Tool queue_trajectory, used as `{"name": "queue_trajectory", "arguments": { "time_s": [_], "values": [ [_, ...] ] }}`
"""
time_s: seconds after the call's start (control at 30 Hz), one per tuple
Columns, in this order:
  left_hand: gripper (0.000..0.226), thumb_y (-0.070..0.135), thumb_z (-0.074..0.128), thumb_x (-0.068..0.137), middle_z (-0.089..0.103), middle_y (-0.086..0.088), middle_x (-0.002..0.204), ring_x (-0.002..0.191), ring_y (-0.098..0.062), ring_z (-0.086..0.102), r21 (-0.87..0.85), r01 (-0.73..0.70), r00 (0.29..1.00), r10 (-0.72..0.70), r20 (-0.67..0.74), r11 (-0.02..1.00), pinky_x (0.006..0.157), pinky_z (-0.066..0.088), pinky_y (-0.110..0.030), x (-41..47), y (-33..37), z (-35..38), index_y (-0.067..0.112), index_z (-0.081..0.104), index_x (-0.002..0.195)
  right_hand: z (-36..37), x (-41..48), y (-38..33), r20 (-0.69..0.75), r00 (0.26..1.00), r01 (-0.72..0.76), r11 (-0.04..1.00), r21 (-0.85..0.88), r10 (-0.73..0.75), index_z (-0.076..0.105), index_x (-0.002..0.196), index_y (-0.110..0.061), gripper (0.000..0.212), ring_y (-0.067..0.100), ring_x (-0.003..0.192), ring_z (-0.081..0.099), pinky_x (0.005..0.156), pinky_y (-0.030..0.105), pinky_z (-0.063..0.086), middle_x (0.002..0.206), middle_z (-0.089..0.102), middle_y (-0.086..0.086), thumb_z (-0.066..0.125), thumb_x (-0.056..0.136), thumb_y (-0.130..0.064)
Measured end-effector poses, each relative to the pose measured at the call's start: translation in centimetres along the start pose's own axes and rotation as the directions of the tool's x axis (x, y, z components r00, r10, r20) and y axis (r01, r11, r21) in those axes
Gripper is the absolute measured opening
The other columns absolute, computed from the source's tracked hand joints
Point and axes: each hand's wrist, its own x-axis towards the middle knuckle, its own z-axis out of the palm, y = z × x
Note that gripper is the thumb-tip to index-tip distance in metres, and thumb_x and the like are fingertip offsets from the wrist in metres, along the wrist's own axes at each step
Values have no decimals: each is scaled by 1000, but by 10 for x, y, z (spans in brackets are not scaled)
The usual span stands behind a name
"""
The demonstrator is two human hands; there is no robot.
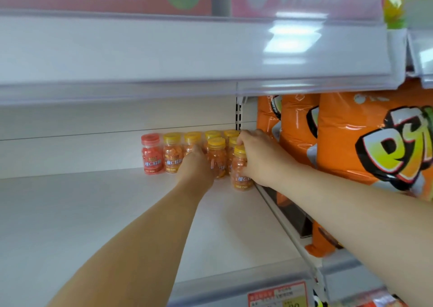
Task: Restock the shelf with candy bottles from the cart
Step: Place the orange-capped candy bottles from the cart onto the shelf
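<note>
A cluster of small candy bottles [172, 154] stands upright at the back of a white shelf [93, 213], toward its right end. Most have yellow caps and orange sweets inside. The red-capped bottle [152, 154], at the far left of the back row, holds red sweets.

The front bottle [241, 176], yellow-capped, stands nearest you at the right of the cluster. Your right hand [257, 159] grips it, with fingers curled round its right side and over its cap. Your left hand [196, 163] reaches in just left of it, its back toward you, against a second-row bottle [216, 154]. Its fingers are hidden, so you cannot tell whether they hold anything.

A metal divider rail [281, 217] runs along the shelf's right edge, just beside the front bottle. Beyond it stand large orange snack bags [351, 142]. The pale front edge of the upper shelf [164, 56] crosses overhead, blurred. A red and yellow price label [277, 295] sits on the front lip below.
</note>
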Motion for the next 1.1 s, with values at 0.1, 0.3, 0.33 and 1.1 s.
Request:
{"name": "queue_trajectory", "arguments": {
  "time_s": [0.1,0.3,0.33,1.1],
  "values": [
    [52,13,70,87,64,-6,117,102,-26,63,-13,1,1000,-1,6,1000,67,47,-33,0,0,0,14,43,132,2,-1,0,-17,1000,-2,1000,-12,1,41,140,-14,67,28,120,52,97,36,49,141,40,9,76,83,-10],
    [59,19,73,88,66,-7,114,102,-27,63,-57,-22,998,25,51,998,74,51,-35,-5,3,-1,16,41,137,3,0,2,-59,998,-22,999,-37,20,44,138,-13,64,26,120,53,97,33,46,139,43,9,76,83,-13],
    [59,19,72,89,65,-8,116,103,-28,63,-65,-25,998,28,57,998,74,50,-35,-6,3,-1,16,40,138,3,0,2,-60,998,-24,998,-50,21,44,138,-13,64,25,120,53,96,33,46,139,43,9,77,83,-13],
    [59,19,68,90,59,-9,127,107,-27,58,-169,-29,997,40,60,985,71,40,-28,-25,5,-4,15,39,141,-5,9,4,152,985,-101,984,145,79,37,130,-17,62,19,87,63,76,35,58,102,60,6,76,82,-9]
  ]
}}
